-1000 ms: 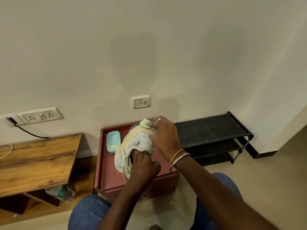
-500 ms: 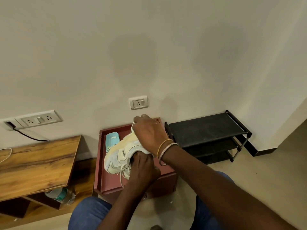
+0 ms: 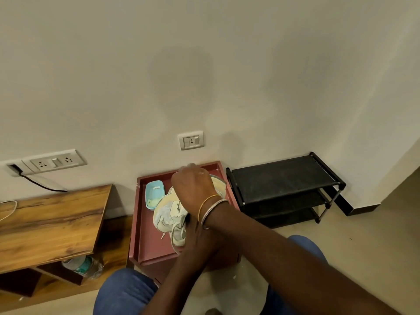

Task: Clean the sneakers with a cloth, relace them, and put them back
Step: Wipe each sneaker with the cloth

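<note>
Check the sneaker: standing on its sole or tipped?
Tipped: the sneaker shows its logo side to the camera, gripped by the left hand over the red tray.

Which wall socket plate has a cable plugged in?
The wide left plate above the wooden desk; a black cable leaves its left end. The small plate has none.

One head-worn camera looks forward and down, close over the right hand (image 3: 194,189); the wall (image 3: 204,76) rises just beyond its fingers (image 3: 190,166).
</note>
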